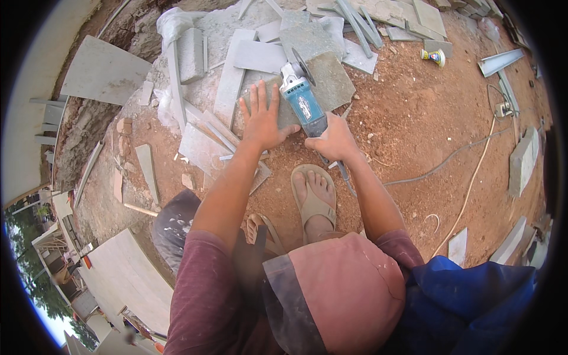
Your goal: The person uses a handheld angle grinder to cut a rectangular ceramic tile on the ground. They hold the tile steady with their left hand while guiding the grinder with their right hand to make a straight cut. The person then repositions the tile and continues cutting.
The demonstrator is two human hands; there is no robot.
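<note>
left hand [261,121]: lying flat, fingers spread wide, palm pressing down on the grey stone tile [322,80]; gripping nothing, only pinning it.
right hand [332,141]: wrapping closed around the rear of the blue angle grinder [303,100]; the grinder body is running up and away from the knuckles, just right of the left hand's fingertips.
cutting disc [303,66]: sitting at the far end of the grinder, standing edge-on over the tile, beyond the left fingertips. Cannot tell whether it is spinning or already biting.
tile: lying straight ahead of both hands, resting on a heap of grey slabs and offcuts [228,83] on the red dirt ground [426,124].
power cord [449,158]: trailing out to the right of the right hand, across the dirt, clear of the disc.
sandalled foot [313,198]: planted just below the right hand, toes bare and pointing at the work.
technique: my read, the left fingers are sitting too near the disc line; sliding that palm back toward the wrist side would be safer while still holding the tile.
grip: one hand on a grinder is marginal; keeping the wrist locked and the disc square to the stone should limit kickback.
support: the tile is bridging loose offcuts, so it may rock; pressing over a supported spot looks wise.
risk: bare toes and bare hands are taking any chips.
</note>
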